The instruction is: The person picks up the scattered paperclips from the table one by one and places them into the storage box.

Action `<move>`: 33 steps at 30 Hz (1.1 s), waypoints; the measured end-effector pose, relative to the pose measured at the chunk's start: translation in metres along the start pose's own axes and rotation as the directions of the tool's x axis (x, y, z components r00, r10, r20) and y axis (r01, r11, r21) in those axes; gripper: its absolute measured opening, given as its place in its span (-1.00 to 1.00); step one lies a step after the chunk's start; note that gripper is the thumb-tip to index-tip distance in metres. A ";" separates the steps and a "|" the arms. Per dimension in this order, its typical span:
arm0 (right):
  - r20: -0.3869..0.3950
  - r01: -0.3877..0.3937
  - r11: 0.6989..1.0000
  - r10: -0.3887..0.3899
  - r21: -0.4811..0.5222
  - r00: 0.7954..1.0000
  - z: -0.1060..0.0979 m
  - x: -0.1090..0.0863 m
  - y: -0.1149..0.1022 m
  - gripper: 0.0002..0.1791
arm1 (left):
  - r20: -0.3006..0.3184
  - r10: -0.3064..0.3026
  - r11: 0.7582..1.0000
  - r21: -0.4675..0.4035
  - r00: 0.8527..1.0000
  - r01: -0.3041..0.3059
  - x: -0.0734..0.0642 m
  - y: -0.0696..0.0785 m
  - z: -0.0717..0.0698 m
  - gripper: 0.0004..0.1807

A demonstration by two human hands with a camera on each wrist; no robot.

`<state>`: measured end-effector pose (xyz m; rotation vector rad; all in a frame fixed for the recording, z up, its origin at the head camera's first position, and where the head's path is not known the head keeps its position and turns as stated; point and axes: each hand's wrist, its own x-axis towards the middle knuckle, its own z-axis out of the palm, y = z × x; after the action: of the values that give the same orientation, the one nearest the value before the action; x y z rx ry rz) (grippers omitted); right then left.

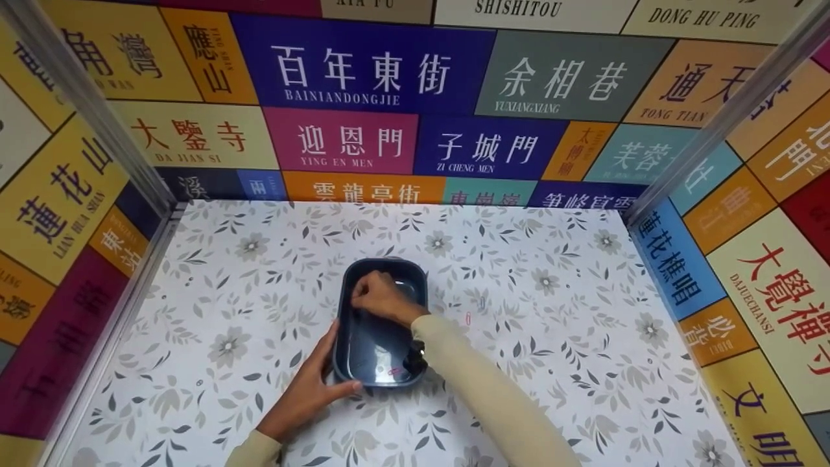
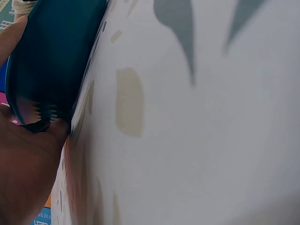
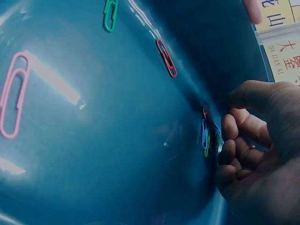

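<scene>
A dark blue rectangular plastic box [image 1: 382, 340] stands on the patterned surface. My left hand [image 1: 318, 383] grips its near-left corner, with the thumb along the near side and the fingers along the left wall. My right hand [image 1: 382, 298] is inside the box with its fingers curled; in the right wrist view, nothing shows between them. Just beside those fingertips, a small cluster of coloured paper clips [image 3: 205, 136] lies by the box wall. Elsewhere on the box floor are a pink paper clip [image 3: 14, 96], a red paper clip [image 3: 166, 58] and a green paper clip [image 3: 110, 16].
On the white floral tabletop [image 1: 545, 350], right of the box, lie a red paper clip [image 1: 468, 318] and a greyish one [image 1: 482, 302]. Panels with coloured lettering [image 1: 363, 71] enclose the table at the back and both sides.
</scene>
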<state>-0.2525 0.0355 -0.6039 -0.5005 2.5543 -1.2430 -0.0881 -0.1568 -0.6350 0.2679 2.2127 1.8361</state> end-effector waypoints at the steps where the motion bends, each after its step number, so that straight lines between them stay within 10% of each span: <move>1: 0.003 0.003 1.000 -0.003 -0.006 1.000 0.000 0.000 0.000 -0.93 | -0.001 0.001 1.000 -0.001 1.000 -0.001 0.000 0.000 0.000 0.35; 20: -0.030 0.218 0.976 -0.218 0.013 0.975 -0.042 -0.029 -0.007 -0.93 | -0.006 -0.005 0.999 -0.033 1.000 0.004 -0.001 0.001 0.001 0.36; 33: -0.154 0.203 0.979 -0.197 0.023 0.968 -0.070 -0.058 0.008 -0.95 | -0.018 -0.024 0.999 -0.026 1.000 0.024 -0.001 0.002 0.002 0.36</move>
<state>-0.2270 0.1136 -0.5642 -0.6959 2.6513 -1.4477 -0.0869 -0.1542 -0.6333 0.2200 2.1932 1.8602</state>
